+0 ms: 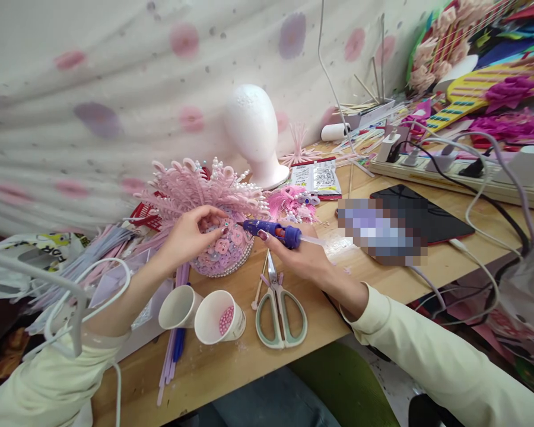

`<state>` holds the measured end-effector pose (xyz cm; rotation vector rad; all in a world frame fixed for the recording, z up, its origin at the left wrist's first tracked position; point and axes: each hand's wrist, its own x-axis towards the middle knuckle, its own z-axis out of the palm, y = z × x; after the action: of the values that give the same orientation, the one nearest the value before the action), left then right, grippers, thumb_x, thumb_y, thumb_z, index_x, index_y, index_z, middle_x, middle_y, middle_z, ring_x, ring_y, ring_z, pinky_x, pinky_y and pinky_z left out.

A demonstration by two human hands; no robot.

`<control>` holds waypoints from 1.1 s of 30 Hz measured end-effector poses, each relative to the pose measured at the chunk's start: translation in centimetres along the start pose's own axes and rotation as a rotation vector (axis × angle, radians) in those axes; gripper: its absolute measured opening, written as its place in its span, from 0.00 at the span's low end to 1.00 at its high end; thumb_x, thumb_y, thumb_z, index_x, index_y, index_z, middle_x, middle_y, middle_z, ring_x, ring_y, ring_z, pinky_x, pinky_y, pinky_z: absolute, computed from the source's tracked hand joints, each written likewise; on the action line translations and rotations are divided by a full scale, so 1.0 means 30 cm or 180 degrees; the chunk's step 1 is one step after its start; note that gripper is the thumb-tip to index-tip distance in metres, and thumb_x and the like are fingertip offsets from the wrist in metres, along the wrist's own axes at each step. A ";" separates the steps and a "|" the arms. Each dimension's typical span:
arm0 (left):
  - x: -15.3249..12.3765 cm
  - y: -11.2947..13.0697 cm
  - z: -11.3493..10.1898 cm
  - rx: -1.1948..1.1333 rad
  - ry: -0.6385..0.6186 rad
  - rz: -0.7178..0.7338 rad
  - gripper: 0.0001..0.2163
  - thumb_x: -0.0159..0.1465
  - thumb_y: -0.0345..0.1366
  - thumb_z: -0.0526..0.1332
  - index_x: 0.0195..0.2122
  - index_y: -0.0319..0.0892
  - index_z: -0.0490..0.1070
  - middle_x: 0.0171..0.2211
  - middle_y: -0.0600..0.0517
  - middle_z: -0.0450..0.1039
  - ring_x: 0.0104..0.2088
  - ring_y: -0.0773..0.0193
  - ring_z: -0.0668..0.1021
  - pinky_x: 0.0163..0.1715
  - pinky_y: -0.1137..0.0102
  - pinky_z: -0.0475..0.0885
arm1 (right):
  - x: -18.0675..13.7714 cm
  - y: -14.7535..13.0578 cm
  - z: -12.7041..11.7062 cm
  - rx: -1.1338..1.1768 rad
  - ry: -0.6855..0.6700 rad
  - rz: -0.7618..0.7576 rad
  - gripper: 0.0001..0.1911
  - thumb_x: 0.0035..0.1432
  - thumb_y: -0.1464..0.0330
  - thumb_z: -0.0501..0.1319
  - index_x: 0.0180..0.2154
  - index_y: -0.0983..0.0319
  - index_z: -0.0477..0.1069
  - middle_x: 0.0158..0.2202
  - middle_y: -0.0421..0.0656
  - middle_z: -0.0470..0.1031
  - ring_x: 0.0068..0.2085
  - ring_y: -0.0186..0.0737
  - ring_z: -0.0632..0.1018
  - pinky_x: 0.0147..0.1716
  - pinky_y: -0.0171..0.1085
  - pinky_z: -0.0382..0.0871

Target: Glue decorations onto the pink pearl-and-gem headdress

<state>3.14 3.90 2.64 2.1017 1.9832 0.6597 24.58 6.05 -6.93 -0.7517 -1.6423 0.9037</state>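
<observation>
A pink headpiece (213,196), domed, with curled strands, pearls and pink sequins, sits on the wooden table (347,290). My left hand (191,234) rests on its sequined side, fingers pinched together on a small piece I cannot make out. My right hand (300,252) grips a blue-purple glue gun (271,230), whose nozzle points left at the headpiece, close to my left fingertips. A clear glue stick juts from the gun's back end.
Two paper cups (204,314) lie tipped near the front edge, one holding pink sequins. Green-handled scissors (279,311) lie beside them. A white foam head (254,133), a power strip (454,172) with cables, a black tablet (420,216) and pink straws (173,350) crowd the table.
</observation>
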 end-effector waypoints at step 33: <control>-0.168 -0.135 -0.167 -0.0790 0.1266 -0.0225 0.08 0.56 0.39 0.62 0.22 0.44 0.69 0.30 0.53 0.72 0.36 0.61 0.73 0.42 0.65 0.68 | -0.005 0.020 -0.021 0.0800 -0.0252 0.0538 0.25 0.59 0.47 0.59 0.23 0.59 0.75 0.26 0.43 0.78 0.32 0.40 0.77 0.37 0.39 0.71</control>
<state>-2.75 -1.51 4.37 1.8541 2.0190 1.3206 25.24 6.36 -7.43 -0.6942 -1.5129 1.2487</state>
